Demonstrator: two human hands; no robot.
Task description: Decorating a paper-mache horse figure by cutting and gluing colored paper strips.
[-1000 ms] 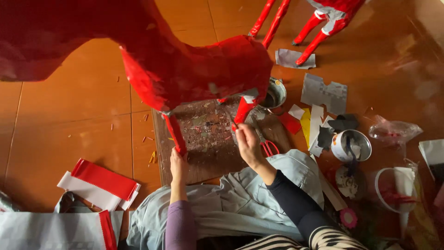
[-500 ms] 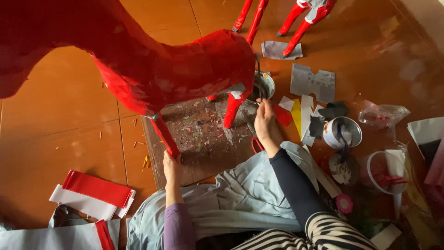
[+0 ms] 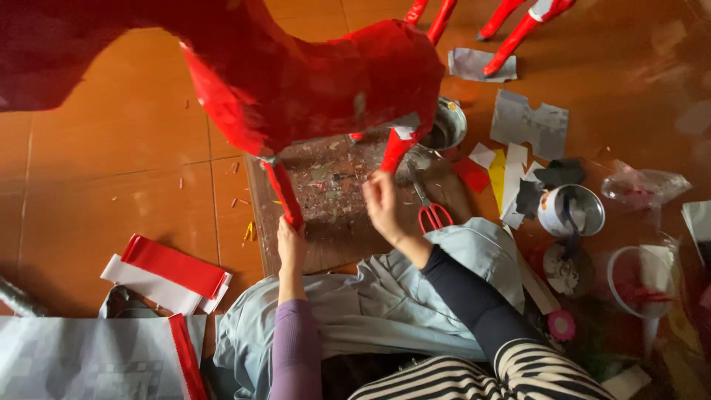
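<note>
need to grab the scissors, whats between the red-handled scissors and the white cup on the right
In the head view, loose paper scraps, yellow, white and dark, lie on the floor between the scissors and the white cup.

red paper figure [image 3: 296,74] — cut off above

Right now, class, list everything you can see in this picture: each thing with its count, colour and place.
Paper animal figure: one, red, standing over the board.
Wooden board: one, brown, on the floor under the figure.
Scissors: one, red handles, on the board's right edge.
Metal bowl: one, silver, beside the figure's rear.
Tin: one, white, right of the scissors.
Paper scraps: several, grey, yellow, red, on the floor at right.
Folded paper: red and white, lower left.
Left hand: gripping a front leg.
Right hand: at a rear leg.
</note>
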